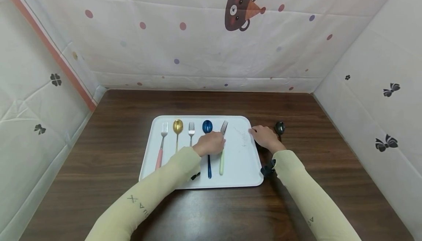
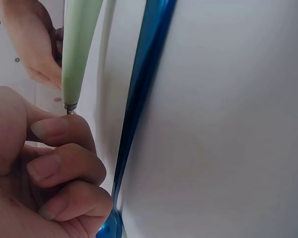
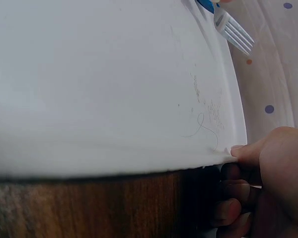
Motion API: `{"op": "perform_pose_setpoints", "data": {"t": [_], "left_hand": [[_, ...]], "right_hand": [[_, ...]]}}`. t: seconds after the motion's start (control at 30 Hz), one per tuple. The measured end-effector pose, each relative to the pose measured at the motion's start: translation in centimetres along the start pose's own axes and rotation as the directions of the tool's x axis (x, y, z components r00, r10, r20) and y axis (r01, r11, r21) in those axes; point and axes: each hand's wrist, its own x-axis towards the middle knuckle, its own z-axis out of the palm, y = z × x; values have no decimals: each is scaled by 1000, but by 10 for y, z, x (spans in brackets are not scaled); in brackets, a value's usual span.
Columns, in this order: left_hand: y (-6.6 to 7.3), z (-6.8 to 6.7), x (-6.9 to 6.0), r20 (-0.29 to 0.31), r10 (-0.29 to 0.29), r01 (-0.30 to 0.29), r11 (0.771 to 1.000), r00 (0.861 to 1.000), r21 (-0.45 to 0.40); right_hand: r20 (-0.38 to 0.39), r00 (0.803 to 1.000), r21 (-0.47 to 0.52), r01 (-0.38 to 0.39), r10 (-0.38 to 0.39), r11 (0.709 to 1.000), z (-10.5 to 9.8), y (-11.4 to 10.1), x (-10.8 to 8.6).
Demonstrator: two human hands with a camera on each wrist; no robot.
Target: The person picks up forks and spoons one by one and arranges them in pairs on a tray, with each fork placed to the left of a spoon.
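My left hand (image 1: 210,143) grips a green-handled fork (image 1: 222,162) by its neck, over the white tray (image 1: 242,164). In the left wrist view the fork's green handle (image 2: 80,54) rises above the curled fingers. Beside it a blue spoon (image 1: 207,126) lies on the tray, its middle hidden by the hand. At the tray's right side my right hand (image 1: 265,137) pinches the rim. The right wrist view shows the thumb (image 3: 246,151) on top of the rim and the other fingers below. The fork's tines (image 3: 238,35) point away at the far side.
Left on the tray lie a pink-handled fork (image 1: 164,129), a gold spoon (image 1: 178,126) and another fork (image 1: 191,128), partly hidden by the left arm. A black spoon (image 1: 279,127) lies on the brown table (image 1: 211,102) just right of the right hand. Fabric-covered walls (image 1: 197,43) enclose the table.
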Motion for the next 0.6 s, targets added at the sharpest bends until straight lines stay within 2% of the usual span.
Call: {"op": "perform_pose_setpoints", "data": {"t": [0.27, 0.47, 0.6], "left_hand": [[2, 4, 5, -10, 2, -2, 1000, 1000, -10], [5, 5, 6, -33, -21, 20, 999, 999, -35], [9, 5, 5, -51, -40, 39, 999, 998, -17]], "right_hand": [[-4, 1000, -7, 5, -5, 1000, 1, 0, 2], [-8, 1000, -4, 11, -11, 1000, -1, 0, 1], [0, 1000, -8, 16, -16, 1000, -2, 0, 1]]}}
